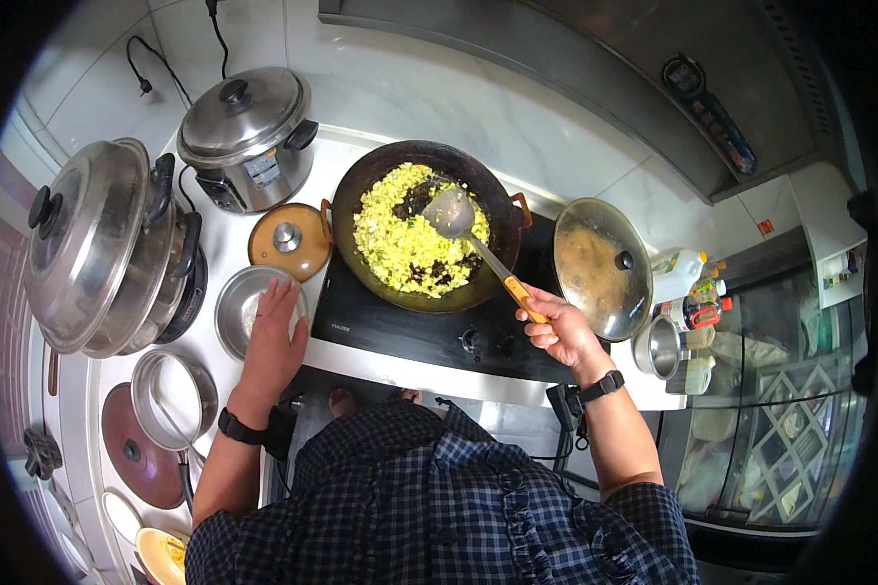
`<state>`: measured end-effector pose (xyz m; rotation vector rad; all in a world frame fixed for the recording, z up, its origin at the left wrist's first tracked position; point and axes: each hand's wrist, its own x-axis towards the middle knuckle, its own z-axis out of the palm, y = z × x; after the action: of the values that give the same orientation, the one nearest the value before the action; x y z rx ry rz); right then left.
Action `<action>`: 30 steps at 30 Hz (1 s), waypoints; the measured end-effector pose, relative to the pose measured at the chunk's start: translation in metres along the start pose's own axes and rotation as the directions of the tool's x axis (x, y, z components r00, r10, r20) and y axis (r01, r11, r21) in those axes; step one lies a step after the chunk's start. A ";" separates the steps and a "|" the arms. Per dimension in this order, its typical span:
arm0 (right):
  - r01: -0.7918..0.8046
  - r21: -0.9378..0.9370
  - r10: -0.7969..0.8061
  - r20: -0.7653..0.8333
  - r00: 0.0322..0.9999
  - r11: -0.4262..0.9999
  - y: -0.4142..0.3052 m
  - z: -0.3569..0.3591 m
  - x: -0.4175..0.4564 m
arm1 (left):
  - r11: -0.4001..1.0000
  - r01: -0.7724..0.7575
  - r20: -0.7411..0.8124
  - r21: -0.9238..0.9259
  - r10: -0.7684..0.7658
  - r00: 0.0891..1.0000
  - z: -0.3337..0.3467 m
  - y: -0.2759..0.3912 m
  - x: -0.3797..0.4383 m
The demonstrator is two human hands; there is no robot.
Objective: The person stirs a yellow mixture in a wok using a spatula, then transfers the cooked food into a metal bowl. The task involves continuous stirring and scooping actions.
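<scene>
My right hand (562, 325) grips the wooden handle of a metal wok ladle (450, 213). Its bowl rests among chopped yellow-green food (391, 238), which looks like scrambled egg with bits of green. The food lies in a dark wok (424, 300) with two side handles, set on a black glass cooktop (380, 333). Over a stainless steel bowl (235, 300) to the left of the cooktop, my left hand (276, 333) is stretched out with its thumb apart. It covers part of the bowl, and whether the fingers touch the inside cannot be seen.
A glass lid (600, 256) leans beside bottles (680, 274) and a small metal cup (658, 347) at right. On the left stand an electric pressure cooker (252, 139), a brown lid (289, 256), a lidded steamer pot (95, 248) and a saucepan (164, 380). Overhead is a range hood (593, 80).
</scene>
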<state>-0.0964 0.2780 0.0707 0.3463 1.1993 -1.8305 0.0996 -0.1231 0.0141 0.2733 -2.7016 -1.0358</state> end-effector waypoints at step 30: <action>0.171 -0.506 -0.270 -0.128 0.954 0.845 -0.004 0.027 -0.018 | 0.999 -0.033 -0.009 -0.004 0.033 0.999 0.000 0.009 0.005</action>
<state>-0.0829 0.2656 0.0976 0.0965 1.8558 -1.6265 0.0942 -0.1173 0.0208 0.2312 -2.6860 -1.0288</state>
